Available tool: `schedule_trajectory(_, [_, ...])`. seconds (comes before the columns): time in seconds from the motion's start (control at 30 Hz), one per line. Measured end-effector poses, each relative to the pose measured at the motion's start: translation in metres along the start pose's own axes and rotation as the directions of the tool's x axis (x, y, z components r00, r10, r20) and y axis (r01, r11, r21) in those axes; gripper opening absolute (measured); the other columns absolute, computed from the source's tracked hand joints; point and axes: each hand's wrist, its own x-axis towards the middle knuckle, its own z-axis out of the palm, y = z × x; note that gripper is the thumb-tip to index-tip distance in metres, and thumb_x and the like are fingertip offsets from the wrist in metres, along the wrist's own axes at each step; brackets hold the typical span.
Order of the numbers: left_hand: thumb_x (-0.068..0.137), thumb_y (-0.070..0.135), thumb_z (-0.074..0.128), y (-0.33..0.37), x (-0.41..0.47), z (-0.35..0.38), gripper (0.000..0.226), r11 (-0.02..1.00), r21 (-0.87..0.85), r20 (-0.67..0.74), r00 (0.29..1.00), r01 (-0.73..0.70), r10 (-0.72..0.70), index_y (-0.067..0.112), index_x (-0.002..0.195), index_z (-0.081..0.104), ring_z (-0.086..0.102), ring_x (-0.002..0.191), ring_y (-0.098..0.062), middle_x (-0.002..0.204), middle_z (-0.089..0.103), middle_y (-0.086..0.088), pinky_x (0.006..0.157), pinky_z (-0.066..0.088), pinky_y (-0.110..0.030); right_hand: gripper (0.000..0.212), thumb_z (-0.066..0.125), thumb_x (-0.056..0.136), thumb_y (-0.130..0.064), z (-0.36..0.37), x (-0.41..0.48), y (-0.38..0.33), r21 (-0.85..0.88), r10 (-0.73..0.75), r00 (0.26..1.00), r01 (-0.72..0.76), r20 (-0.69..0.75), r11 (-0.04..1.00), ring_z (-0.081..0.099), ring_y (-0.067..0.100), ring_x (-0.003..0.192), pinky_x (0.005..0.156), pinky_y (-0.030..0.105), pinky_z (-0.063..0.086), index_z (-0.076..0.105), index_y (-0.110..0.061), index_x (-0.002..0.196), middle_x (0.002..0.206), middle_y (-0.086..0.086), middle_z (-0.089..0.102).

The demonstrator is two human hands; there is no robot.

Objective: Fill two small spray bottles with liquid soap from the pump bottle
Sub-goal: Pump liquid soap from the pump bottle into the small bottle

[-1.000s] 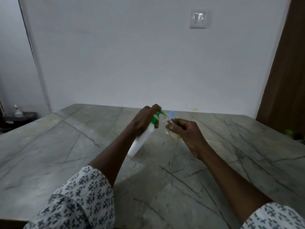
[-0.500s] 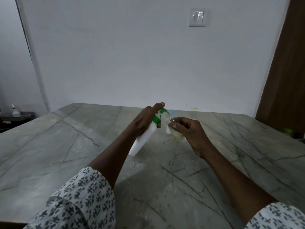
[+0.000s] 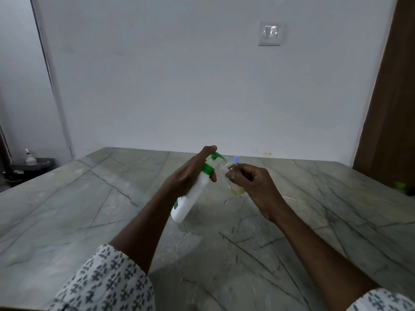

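A person's two bare forearms reach out over a grey-green stone bench (image 3: 89, 209) veined with dark lines. Patterned white sleeves (image 3: 107, 286) show at the bottom edge.

The left hand (image 3: 188, 176) grips a white pump bottle (image 3: 195, 194) around its upper body and green collar. The bottle is held off the bench and tilted, its base pointing back toward the person below the wrist and its green pump head up beyond the knuckles. The forefinger (image 3: 210, 149) lies over the top of the pump head, and the thumb curls round the neck on the side nearest the other hand.

The right hand (image 3: 256, 185) holds a small clear spray bottle (image 3: 236, 188) in curled fingers and thumb, also off the bench, just beside the left hand. It has no cap, and its open neck leans toward the left hand, close under the pump's spout; whether they touch cannot be told. A little pale yellow liquid sits in its bottom, by the heel of the palm.

Just beyond the right hand's fingers a small blue thing (image 3: 235, 159) shows, too blurred to make out.

Past both hands stands a plain white wall (image 3: 157, 86) with a switch (image 3: 269, 33). A brown door (image 3: 390, 108) stands far off to the right hand's side.
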Motion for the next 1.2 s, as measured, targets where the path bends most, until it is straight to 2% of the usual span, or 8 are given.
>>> schedule_trajectory(0.1, [0.094, 0.062, 0.036, 0.0, -0.002, 0.007, 0.057, 0.997, -0.039, -0.068, 0.996, -0.06, 0.057, 0.015, 0.085, 0.068, 0.056, 0.065, -0.021, 0.07, 0.065, -0.013, 0.07, 0.044, -0.034, 0.013, 0.068, 0.088, -0.019, 0.002, -0.001, -0.003, 0.013, -0.014, 1.0, 0.014, 0.004, 1.0, 0.066, 0.014, 0.085, 0.082, 0.032, 0.056, 0.073, -0.025, 0.098, 0.101, 0.016, 0.071])
schedule_trajectory(0.3, [0.095, 0.058, 0.038, 0.002, -0.004, 0.01, 0.055, 0.989, -0.129, -0.045, 0.997, -0.073, 0.068, 0.011, 0.082, 0.065, 0.058, 0.064, -0.025, 0.069, 0.063, -0.016, 0.064, 0.047, -0.031, 0.021, 0.067, 0.088, -0.015, 0.001, -0.003, -0.006, 0.009, -0.04, 0.999, 0.04, 0.011, 0.999, 0.066, 0.015, 0.086, 0.078, 0.028, 0.054, 0.072, -0.01, 0.108, 0.1, 0.018, 0.071])
schedule_trajectory(0.5, [0.091, 0.059, 0.041, 0.0, 0.0, 0.01, 0.057, 0.986, -0.162, -0.029, 0.999, -0.028, 0.024, 0.009, 0.074, 0.062, 0.053, 0.053, -0.02, 0.068, 0.06, -0.017, 0.058, 0.043, -0.029, 0.024, 0.067, 0.088, -0.015, 0.0, -0.002, -0.005, 0.014, -0.034, 0.999, 0.034, 0.003, 0.999, 0.067, 0.011, 0.087, 0.079, 0.027, 0.054, 0.072, -0.011, 0.112, 0.101, 0.01, 0.074])
schedule_trajectory(0.63, [0.092, 0.055, 0.042, -0.001, 0.004, 0.009, 0.052, 0.989, -0.143, -0.02, 1.0, -0.022, 0.019, 0.008, 0.077, 0.059, 0.053, 0.051, -0.019, 0.069, 0.059, -0.017, 0.052, 0.042, -0.026, 0.021, 0.068, 0.087, -0.017, -0.003, -0.003, -0.005, 0.003, -0.043, 0.999, 0.043, 0.005, 0.999, 0.067, 0.014, 0.088, 0.08, 0.028, 0.054, 0.072, -0.018, 0.107, 0.1, 0.01, 0.074])
schedule_trajectory(0.8, [0.092, 0.051, 0.043, -0.004, 0.006, 0.009, 0.045, 0.991, -0.132, -0.037, 0.999, -0.021, 0.016, 0.01, 0.081, 0.058, 0.053, 0.05, -0.019, 0.066, 0.06, -0.015, 0.055, 0.042, -0.028, 0.031, 0.07, 0.085, -0.015, -0.012, 0.0, -0.007, -0.057, -0.04, 0.999, 0.039, -0.009, 0.998, 0.07, 0.019, 0.098, 0.087, 0.035, 0.057, 0.07, -0.009, 0.116, 0.106, 0.005, 0.074])
schedule_trajectory(0.97, [0.09, 0.059, 0.047, -0.005, 0.009, 0.011, 0.051, 0.992, -0.12, -0.044, 0.998, -0.047, 0.041, 0.011, 0.081, 0.061, 0.056, 0.054, -0.02, 0.066, 0.061, -0.014, 0.059, 0.044, -0.03, 0.029, 0.07, 0.086, -0.016, -0.016, -0.001, -0.004, -0.036, -0.036, 0.999, 0.036, 0.003, 0.999, 0.071, 0.022, 0.094, 0.085, 0.035, 0.057, 0.071, -0.009, 0.114, 0.101, 0.006, 0.075])
schedule_trajectory(1.07, [0.089, 0.06, 0.047, -0.002, 0.008, 0.01, 0.05, 0.995, -0.096, -0.003, 1.0, 0.011, -0.011, 0.012, 0.087, 0.062, 0.055, 0.053, -0.019, 0.067, 0.061, -0.014, 0.056, 0.044, -0.027, 0.027, 0.071, 0.085, -0.014, -0.018, 0.0, -0.001, -0.024, -0.038, 0.999, 0.039, 0.012, 0.999, 0.071, 0.021, 0.093, 0.084, 0.033, 0.056, 0.072, -0.007, 0.111, 0.1, 0.008, 0.075])
schedule_trajectory(1.2, [0.09, 0.056, 0.047, 0.0, 0.007, 0.007, 0.049, 0.998, -0.019, 0.036, 0.997, 0.066, -0.065, 0.011, 0.08, 0.062, 0.051, 0.049, -0.019, 0.064, 0.059, -0.013, 0.055, 0.042, -0.027, 0.024, 0.072, 0.084, -0.016, -0.026, 0.0, 0.005, -0.023, -0.002, 0.998, 0.004, 0.067, 1.0, 0.07, 0.022, 0.093, 0.086, 0.035, 0.054, 0.074, -0.008, 0.107, 0.098, 0.009, 0.076])
